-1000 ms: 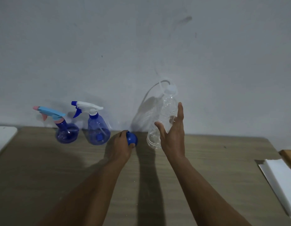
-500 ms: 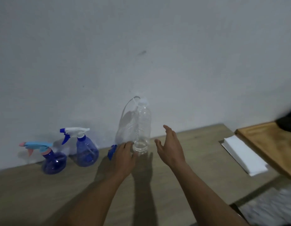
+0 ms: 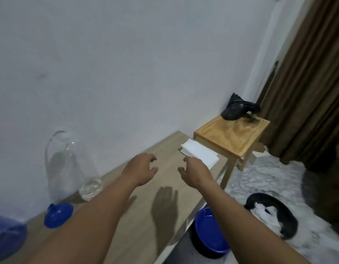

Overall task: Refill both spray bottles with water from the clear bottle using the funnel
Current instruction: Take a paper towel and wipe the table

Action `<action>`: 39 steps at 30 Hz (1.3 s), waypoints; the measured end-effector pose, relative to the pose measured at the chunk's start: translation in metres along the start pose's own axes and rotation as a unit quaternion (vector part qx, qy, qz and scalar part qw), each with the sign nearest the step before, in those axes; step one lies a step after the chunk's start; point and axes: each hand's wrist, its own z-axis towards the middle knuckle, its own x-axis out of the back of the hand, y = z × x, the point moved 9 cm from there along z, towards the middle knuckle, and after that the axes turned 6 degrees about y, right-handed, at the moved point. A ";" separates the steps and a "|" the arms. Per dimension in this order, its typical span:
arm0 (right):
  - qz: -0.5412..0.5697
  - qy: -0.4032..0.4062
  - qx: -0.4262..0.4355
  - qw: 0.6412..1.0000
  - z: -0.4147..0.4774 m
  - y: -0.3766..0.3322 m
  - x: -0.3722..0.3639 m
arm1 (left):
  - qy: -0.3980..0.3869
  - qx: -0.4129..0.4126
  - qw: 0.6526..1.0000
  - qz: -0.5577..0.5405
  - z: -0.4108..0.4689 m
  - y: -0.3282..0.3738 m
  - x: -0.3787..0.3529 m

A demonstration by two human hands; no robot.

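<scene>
The clear bottle point(image 3: 85, 168) stands upright on the wooden table point(image 3: 164, 183) against the wall at the left. The blue funnel point(image 3: 58, 215) lies mouth-down on the table in front of it. One blue spray bottle point(image 3: 7, 237) shows only as a blurred body at the left edge; the other is out of view. My left hand point(image 3: 141, 168) and my right hand point(image 3: 195, 170) hover over the table's right part with loosely curled fingers, holding nothing and well apart from bottle and funnel.
A white folded cloth point(image 3: 199, 152) lies at the table's right end. Beyond it stands a wooden stool point(image 3: 231, 134) with a black bag point(image 3: 237, 108). On the floor sit a blue basin point(image 3: 210, 231) and a black bin point(image 3: 273, 216). A brown curtain point(image 3: 307, 82) hangs at the right.
The view has swung right. My left hand let go of the funnel, my right hand left the clear bottle, and both moved right over the table.
</scene>
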 end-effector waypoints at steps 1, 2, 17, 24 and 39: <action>-0.001 0.001 -0.008 1.000 0.007 0.015 0.001 | -0.004 -0.006 1.000 -0.001 0.012 0.009 -0.009; -0.001 -0.001 -0.017 1.000 0.014 0.029 0.002 | -0.008 -0.011 1.000 0.000 0.024 0.016 -0.018; -0.002 -0.022 -0.054 0.998 0.158 0.177 -0.052 | -0.054 -0.055 0.996 0.033 0.209 0.064 -0.172; -0.029 0.026 -0.059 0.998 0.197 0.195 -0.057 | -0.057 -0.063 0.995 0.060 0.260 0.076 -0.208; -0.046 0.039 -0.117 0.991 0.207 0.220 -0.071 | -0.097 -0.041 0.992 0.075 0.271 0.081 -0.239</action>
